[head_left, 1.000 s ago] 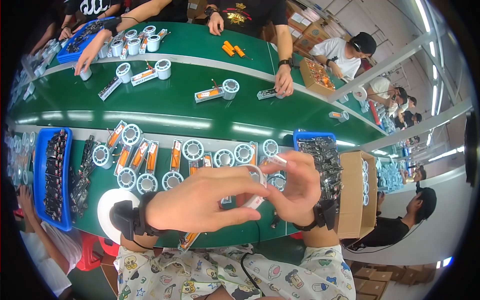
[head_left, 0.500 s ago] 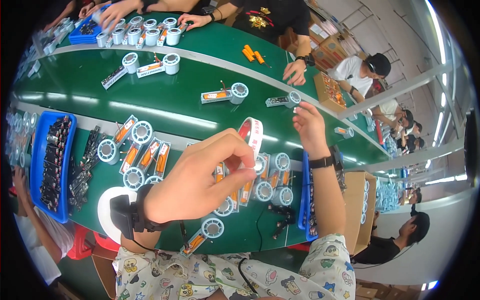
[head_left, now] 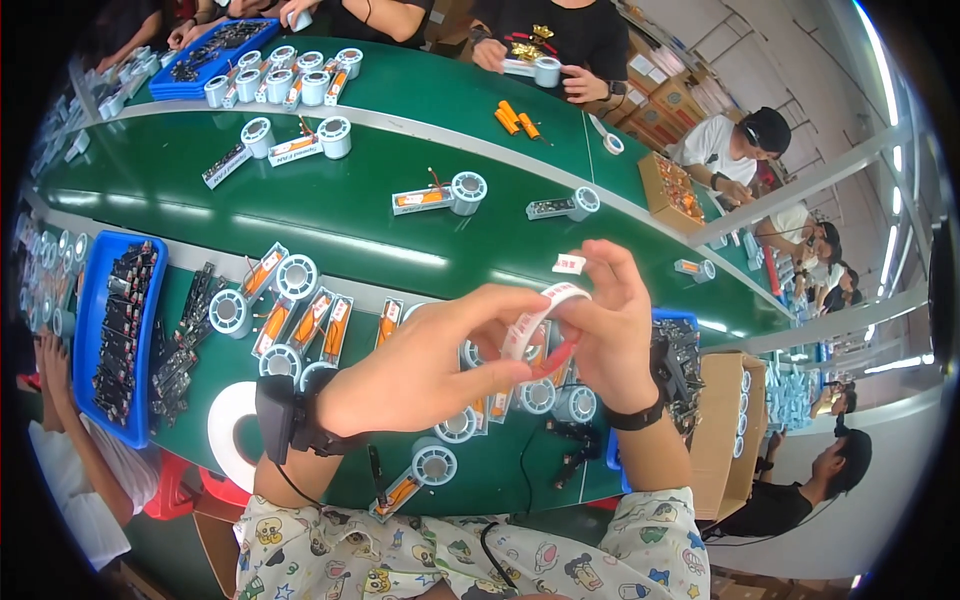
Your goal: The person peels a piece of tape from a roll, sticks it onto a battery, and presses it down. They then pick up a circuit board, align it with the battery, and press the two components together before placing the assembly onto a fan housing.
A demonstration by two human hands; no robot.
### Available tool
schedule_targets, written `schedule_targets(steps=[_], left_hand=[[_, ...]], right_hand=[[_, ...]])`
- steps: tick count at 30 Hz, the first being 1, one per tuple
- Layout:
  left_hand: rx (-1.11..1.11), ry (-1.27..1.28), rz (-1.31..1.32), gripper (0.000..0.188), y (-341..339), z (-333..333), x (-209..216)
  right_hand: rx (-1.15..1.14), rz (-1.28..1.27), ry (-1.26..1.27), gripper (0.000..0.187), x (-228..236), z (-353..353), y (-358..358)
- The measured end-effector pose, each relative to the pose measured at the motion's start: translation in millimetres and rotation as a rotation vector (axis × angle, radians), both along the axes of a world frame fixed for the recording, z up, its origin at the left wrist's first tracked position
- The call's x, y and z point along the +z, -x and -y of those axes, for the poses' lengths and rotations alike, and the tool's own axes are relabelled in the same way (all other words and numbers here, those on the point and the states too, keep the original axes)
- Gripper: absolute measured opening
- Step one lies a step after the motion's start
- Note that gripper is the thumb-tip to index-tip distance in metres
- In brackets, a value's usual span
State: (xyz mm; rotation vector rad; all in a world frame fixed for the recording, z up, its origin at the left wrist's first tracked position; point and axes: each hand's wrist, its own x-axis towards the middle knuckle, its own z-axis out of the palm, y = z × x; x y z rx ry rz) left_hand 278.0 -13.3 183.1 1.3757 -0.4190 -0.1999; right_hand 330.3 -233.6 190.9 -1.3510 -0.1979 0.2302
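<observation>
Over the near bench, my left hand (head_left: 420,345) grips a small roll of white tape with red print (head_left: 522,330), its fingers and thumb curled round the ring's left side. My right hand (head_left: 618,335) is closed at the roll's right edge, thumb pressed against the tape. A short printed piece of tape (head_left: 569,263) sticks out at a fingertip of that hand. Beneath both hands lie several pale blue handheld fans with opened handles and orange batteries, such as one fan (head_left: 433,465) close to my body. The hands partly hide this group.
A blue bin of black circuit boards (head_left: 122,340) stands left, another blue bin (head_left: 680,345) right beside a cardboard box (head_left: 725,430). A white tape roll (head_left: 232,435) lies near my left wrist. Fans rest on the green belt (head_left: 350,225). Co-workers sit across and alongside.
My right hand has come in from the belt side to the tape roll, with the tape piece at its fingertip. The roll has tilted. Across the belt, a co-worker has lifted a fan.
</observation>
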Motion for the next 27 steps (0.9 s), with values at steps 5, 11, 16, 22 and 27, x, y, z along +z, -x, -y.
schedule_targets(steps=[5, 11, 16, 22, 27], left_hand=[[0.088, -0.187, 0.238, 0.028, 3, 11, -1], [0.131, -0.085, 0.331, 0.027, 8, 20, -17], [0.285, -0.014, 0.408, 0.036, 1, 12, -28], [0.352, 0.025, 0.261, 0.057, -3, 23, -29], [0.298, -0.087, 0.292, 0.067, -9, 17, -40]], right_hand=[[0.041, -0.183, -0.195, 0.055, -1, 21, 7], [-0.105, -0.148, -0.226, 0.048, -5, 18, 5], [-0.321, 0.379, 0.279, 0.035, -4, 140, -120], [-0.611, 0.087, 0.918, 0.035, -56, 374, -242], [-0.564, -0.127, 1.098, 0.034, -107, 388, -258]])
